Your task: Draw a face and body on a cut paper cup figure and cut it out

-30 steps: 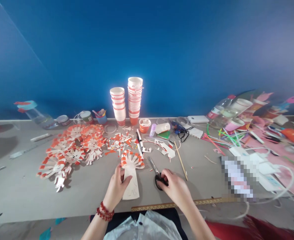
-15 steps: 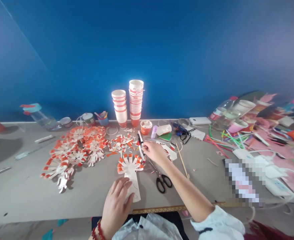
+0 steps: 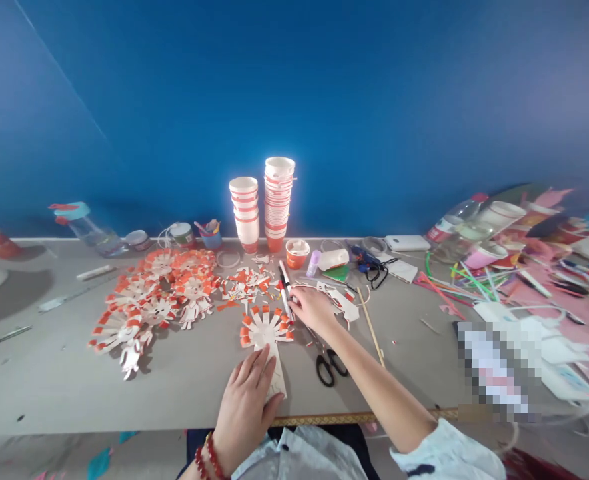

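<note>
My left hand [image 3: 251,393] lies with fingers spread on a white paper strip [image 3: 278,370] that bears faint drawn lines. Just beyond the strip is a flattened paper-cup flower [image 3: 267,327] with orange curled tips; whether the two are joined I cannot make out. Farther forward and to the right, my right hand [image 3: 314,310] has its fingertips pinched at a marker [image 3: 285,303], partly hidden by them. Another white-and-black marker [image 3: 283,272] lies against it. Black-handled scissors [image 3: 325,370] rest below my right wrist, their blades partly covered by the hand.
Cut paper scraps [image 3: 249,287] and a pile of orange-white paper flowers [image 3: 159,287] spread leftward. Two paper-cup stacks [image 3: 279,207] stand by the wall. A wooden stick [image 3: 371,327], glue stick [image 3: 313,263], glue gun [image 3: 367,260] and power strip [image 3: 539,353] lie rightward.
The view has shifted slightly, moving the scene a little rightward. My left hand has slid forward along the paper strip, its fingers now nearer the flower. My right hand stays at the markers.
</note>
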Tool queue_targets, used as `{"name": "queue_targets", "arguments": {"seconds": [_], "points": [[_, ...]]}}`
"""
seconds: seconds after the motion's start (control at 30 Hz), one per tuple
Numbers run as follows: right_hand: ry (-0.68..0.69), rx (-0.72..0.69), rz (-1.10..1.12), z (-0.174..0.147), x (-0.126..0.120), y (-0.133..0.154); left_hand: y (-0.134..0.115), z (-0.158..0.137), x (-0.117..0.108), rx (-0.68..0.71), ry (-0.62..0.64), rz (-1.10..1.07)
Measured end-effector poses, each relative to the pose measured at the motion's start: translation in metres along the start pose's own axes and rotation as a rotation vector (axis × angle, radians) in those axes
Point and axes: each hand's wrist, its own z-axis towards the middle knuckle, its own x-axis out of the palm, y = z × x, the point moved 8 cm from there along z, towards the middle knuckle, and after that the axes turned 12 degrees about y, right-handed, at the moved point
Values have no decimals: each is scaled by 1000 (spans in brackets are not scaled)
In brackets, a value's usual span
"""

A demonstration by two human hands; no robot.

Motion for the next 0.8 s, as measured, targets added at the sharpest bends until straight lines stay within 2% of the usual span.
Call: {"name": "queue_targets", "arguments": {"seconds": [0.43, 0.63, 0.8], "points": [[-57, -34, 46, -13, -7, 2, -6, -5, 10, 65, -64, 85], [-74, 51, 19, -2, -18, -2, -6, -9, 6, 83, -54, 65], [-13, 80, -11, 17, -9, 6, -4, -11, 4, 71, -56, 33]]}}
